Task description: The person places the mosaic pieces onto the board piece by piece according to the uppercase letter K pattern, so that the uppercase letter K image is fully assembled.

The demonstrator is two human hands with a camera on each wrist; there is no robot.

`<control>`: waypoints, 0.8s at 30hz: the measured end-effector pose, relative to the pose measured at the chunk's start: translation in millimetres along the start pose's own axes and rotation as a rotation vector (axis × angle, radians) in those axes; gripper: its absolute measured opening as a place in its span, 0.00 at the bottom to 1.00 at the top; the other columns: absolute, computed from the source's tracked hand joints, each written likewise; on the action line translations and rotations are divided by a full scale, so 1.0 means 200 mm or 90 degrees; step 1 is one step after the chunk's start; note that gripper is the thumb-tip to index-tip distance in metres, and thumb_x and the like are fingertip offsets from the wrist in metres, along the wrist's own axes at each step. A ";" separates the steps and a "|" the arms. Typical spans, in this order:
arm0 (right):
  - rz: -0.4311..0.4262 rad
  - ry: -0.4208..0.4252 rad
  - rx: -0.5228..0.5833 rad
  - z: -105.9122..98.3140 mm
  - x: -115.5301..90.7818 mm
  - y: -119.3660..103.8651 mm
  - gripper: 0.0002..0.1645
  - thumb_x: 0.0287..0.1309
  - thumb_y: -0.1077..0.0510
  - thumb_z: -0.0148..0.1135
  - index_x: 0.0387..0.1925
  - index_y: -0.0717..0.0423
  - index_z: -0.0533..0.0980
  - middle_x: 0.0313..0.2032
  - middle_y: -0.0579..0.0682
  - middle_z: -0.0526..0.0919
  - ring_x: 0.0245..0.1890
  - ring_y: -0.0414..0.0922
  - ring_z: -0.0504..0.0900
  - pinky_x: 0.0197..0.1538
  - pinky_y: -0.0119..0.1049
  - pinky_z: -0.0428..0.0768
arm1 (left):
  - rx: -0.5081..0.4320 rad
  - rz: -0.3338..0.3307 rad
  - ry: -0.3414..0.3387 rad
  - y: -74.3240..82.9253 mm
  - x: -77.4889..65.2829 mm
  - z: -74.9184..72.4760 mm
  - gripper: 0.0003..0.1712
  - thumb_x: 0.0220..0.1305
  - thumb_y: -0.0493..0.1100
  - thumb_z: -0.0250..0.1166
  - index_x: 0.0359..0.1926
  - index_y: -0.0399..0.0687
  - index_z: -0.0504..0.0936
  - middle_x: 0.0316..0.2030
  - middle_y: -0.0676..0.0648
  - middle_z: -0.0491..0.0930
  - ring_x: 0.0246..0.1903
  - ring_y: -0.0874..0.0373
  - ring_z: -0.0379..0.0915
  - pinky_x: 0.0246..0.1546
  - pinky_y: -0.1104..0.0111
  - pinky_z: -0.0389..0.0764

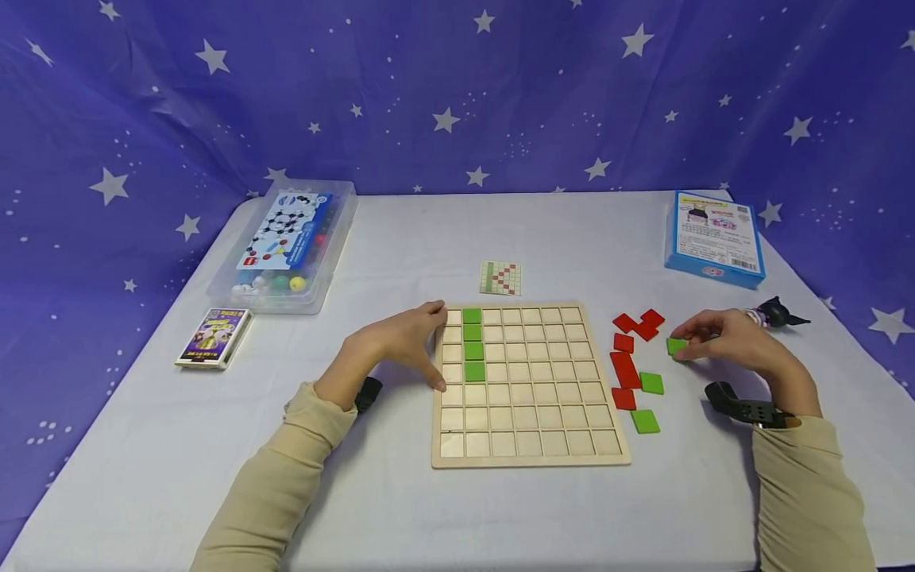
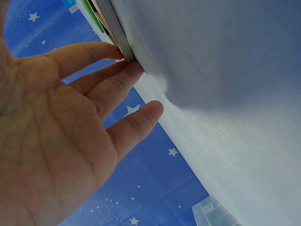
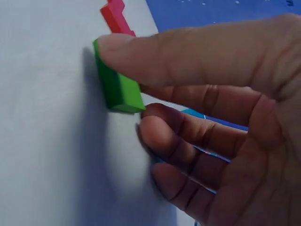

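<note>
Apparently for steadiness, left hand [image 1: 402,342] braces wooden grid board [image 1: 527,393], mid-frame, fingers extended; right hand [image 1: 736,338] pinches green square tile [image 3: 117,92].

White-clothed table [image 1: 400,254] under gridded board [image 1: 525,393], small card [image 1: 500,278], loose tiles [image 1: 625,371], boxes [image 1: 718,238].

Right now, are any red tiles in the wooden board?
No, only green tiles sit in the wooden board; the red tiles lie beside it.

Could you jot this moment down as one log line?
left hand: touches board | right hand: holds green tile | red tiles: right of board
</note>
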State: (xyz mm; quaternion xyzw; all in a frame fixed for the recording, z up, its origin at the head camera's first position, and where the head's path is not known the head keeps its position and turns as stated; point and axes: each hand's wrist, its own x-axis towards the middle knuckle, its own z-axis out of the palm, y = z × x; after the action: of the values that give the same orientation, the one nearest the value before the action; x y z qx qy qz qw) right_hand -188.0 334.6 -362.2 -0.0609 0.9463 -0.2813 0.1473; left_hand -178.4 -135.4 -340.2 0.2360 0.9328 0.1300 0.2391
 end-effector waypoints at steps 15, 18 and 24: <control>-0.025 -0.001 0.027 0.04 0.01 -0.04 0.24 0.61 0.50 0.63 0.49 0.67 0.78 0.36 0.53 0.85 0.33 0.44 0.76 0.36 0.32 0.75 | -0.008 0.001 0.000 0.00 -0.01 0.00 0.69 0.41 0.59 0.79 0.75 0.39 0.47 0.76 0.38 0.40 0.75 0.44 0.41 0.72 0.54 0.56; -0.071 -0.023 0.121 0.05 0.02 -0.06 0.26 0.68 0.54 0.54 0.55 0.74 0.72 0.36 0.52 0.87 0.32 0.41 0.83 0.39 0.28 0.79 | -0.007 -0.001 -0.001 0.00 -0.01 0.00 0.69 0.41 0.59 0.78 0.75 0.39 0.47 0.76 0.39 0.40 0.75 0.45 0.41 0.72 0.54 0.56; -0.177 -0.071 0.311 0.11 0.04 -0.17 0.28 0.73 0.58 0.45 0.62 0.79 0.61 0.38 0.43 0.88 0.35 0.42 0.87 0.43 0.26 0.82 | -0.007 -0.006 -0.002 0.01 -0.01 -0.01 0.69 0.42 0.59 0.78 0.75 0.39 0.47 0.76 0.39 0.40 0.75 0.45 0.40 0.72 0.54 0.56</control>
State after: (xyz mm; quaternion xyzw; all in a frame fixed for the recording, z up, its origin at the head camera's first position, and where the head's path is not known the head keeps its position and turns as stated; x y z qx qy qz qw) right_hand -188.4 293.4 -363.8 -0.1679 0.8237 -0.5144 0.1695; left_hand -177.5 -135.3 -338.3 0.2304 0.9328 0.1340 0.2425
